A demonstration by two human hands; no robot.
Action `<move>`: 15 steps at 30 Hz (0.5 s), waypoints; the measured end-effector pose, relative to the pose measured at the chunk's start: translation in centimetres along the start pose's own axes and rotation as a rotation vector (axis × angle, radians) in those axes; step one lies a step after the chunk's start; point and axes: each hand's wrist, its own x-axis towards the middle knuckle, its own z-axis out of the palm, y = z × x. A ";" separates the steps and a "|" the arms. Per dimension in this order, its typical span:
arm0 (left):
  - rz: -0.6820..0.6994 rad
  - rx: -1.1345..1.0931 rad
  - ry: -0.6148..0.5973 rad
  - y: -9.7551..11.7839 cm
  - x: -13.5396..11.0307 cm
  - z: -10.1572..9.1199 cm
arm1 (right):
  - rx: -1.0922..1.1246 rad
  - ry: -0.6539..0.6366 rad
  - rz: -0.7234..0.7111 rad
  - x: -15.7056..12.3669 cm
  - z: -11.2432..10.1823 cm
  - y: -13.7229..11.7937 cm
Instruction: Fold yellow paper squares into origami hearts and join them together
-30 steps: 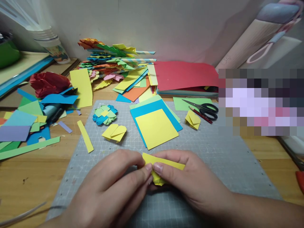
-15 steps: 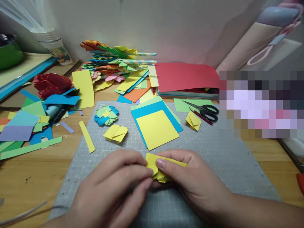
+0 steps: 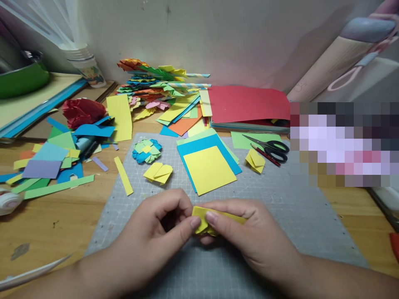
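Note:
Both hands meet over the near half of a grey cutting mat (image 3: pixel 299 216). My left hand (image 3: pixel 156 236) and my right hand (image 3: pixel 249 236) pinch a small folded yellow paper piece (image 3: pixel 202 220) between thumbs and fingertips, holding it just above the mat. Most of the piece is hidden under my fingers. Beyond my hands lie a folded yellow heart shape (image 3: pixel 158 172), a yellow square sheet (image 3: pixel 208 169) on blue sheets, and another small yellow folded piece (image 3: pixel 255 161).
A blue-green paper flower (image 3: pixel 146 150) and a yellow strip (image 3: pixel 123 175) lie at the mat's left. Black scissors (image 3: pixel 270 148) and a pencil rest at the right. Scrap paper (image 3: pixel 52 158) litters the left of the wooden desk; red sheets (image 3: pixel 249 104) and folded pieces (image 3: pixel 156 83) sit at the back.
The view has shifted so the desk items sit further right and lower. My fingers have worked along the yellow piece, pressing it flatter and lower; my left fingers now curl more.

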 end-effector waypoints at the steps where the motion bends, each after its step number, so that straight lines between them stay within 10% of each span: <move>1: 0.004 -0.011 -0.005 0.1 0.0 -0.1 | -0.016 -0.005 0.001 0.0 0.0 0.0; 15: -0.080 -0.114 -0.118 0.3 0.2 -0.6 | 0.059 -0.119 0.105 0.4 -0.3 0.5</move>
